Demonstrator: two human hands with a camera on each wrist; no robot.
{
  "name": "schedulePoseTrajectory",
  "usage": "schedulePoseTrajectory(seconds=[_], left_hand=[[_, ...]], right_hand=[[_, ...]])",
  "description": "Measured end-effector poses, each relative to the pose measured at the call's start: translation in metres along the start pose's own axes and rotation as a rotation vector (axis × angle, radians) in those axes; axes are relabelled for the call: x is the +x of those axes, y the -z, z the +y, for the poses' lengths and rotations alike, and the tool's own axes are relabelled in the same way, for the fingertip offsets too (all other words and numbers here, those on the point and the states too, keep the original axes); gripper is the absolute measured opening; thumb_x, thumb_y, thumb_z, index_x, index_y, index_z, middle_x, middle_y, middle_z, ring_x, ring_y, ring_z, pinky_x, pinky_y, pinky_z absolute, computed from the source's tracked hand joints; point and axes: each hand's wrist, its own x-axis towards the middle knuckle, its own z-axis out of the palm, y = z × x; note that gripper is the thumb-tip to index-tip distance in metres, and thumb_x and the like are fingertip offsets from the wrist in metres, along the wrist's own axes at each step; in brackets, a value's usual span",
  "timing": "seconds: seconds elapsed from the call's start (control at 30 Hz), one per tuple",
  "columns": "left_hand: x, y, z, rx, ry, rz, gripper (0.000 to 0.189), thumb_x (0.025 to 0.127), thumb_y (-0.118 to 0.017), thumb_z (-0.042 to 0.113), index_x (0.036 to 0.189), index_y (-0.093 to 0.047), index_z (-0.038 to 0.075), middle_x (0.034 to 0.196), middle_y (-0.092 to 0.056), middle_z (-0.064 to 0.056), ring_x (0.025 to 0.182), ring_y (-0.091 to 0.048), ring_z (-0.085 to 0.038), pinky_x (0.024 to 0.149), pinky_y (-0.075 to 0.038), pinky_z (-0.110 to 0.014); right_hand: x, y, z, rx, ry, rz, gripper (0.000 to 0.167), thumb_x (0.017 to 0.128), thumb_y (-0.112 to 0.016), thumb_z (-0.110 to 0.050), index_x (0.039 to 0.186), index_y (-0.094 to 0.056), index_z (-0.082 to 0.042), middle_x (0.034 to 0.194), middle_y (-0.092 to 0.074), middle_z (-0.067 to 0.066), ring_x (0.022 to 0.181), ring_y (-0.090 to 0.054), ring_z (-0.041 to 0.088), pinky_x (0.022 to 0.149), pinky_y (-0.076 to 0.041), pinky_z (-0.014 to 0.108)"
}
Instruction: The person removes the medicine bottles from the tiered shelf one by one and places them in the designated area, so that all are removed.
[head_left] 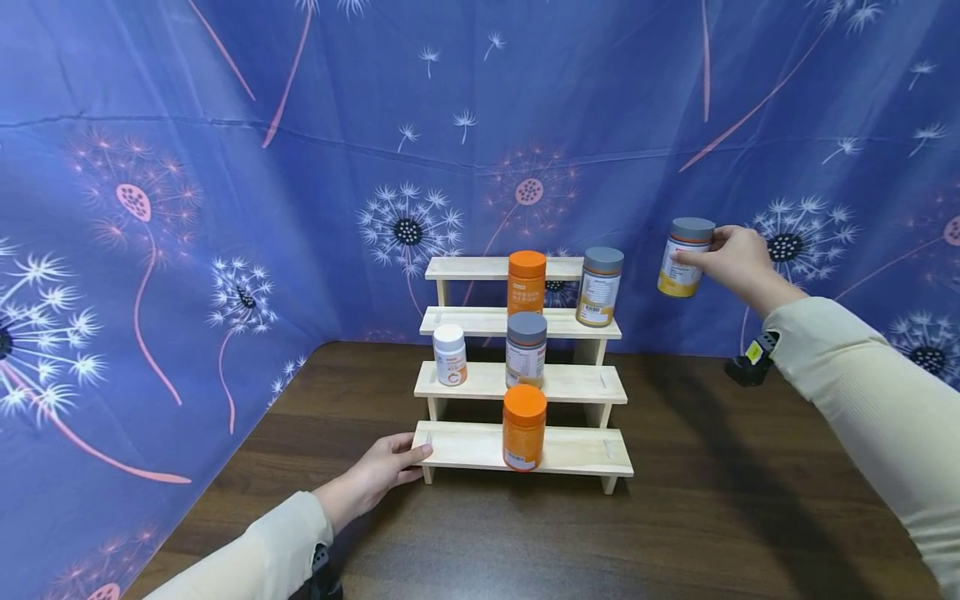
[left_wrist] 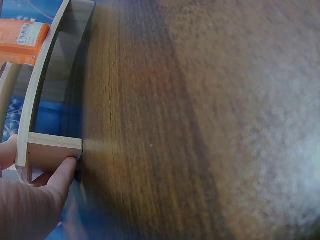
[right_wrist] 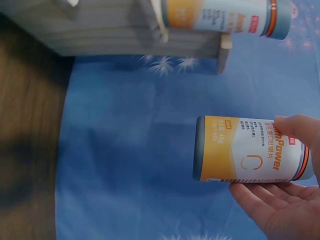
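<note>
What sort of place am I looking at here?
Probably an indoor tabletop set up for a display or filming. A dark wood-grain table is backed by a blue dandelion-print cloth, and a stepped wooden rack on it holds several jars.

Yellow and white bottle (right_wrist: 235, 150), grey lid (head_left: 692, 227), orange jars (head_left: 522, 433), pale wood shelf (head_left: 468, 446), brown grained table (head_left: 465, 550), blue dandelion-print backdrop (head_left: 315, 183)

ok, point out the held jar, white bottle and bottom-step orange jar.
Held jar (right_wrist: 250, 149), right wrist view: printed label.
White bottle (head_left: 451, 363), head view: body below the cap.
Bottom-step orange jar (head_left: 523, 435), head view: body below the lid.
</note>
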Motion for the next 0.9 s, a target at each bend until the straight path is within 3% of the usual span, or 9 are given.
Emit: schedulePoseTrajectory(seconds=[0.67,0.9], left_hand=[[0.000,-0.001,0.002,0.007,0.016,-0.010,0.053,0.097,-0.058,0.014,0.135,-0.039,-0.018,0.125,-0.056,-0.027,0.103,-0.064,-0.019,0.102,-0.049,-0.048],[-0.001,-0.001,0.003,0.014,0.018,-0.011,0.054,0.097,-0.059,0.015,0.136,-0.039,-0.017,0.124,-0.057,-0.026,0.103,-0.064,-0.019,0.102,-0.049,-0.047]], right_hand=[[-0.012,0.002,0.056,-0.074,-0.025,-0.055,0.090,0.089,-0.061,-0.055,0.137,-0.035,0.017,0.131,-0.043,0.039,0.117,-0.046,0.051,0.091,-0.046,0.063],[-0.016,-0.002,0.073,-0.111,-0.030,-0.035,0.085,0.089,-0.062,-0.052,0.130,-0.040,0.019,0.125,-0.047,0.041,0.107,-0.052,0.051,0.078,-0.051,0.054]])
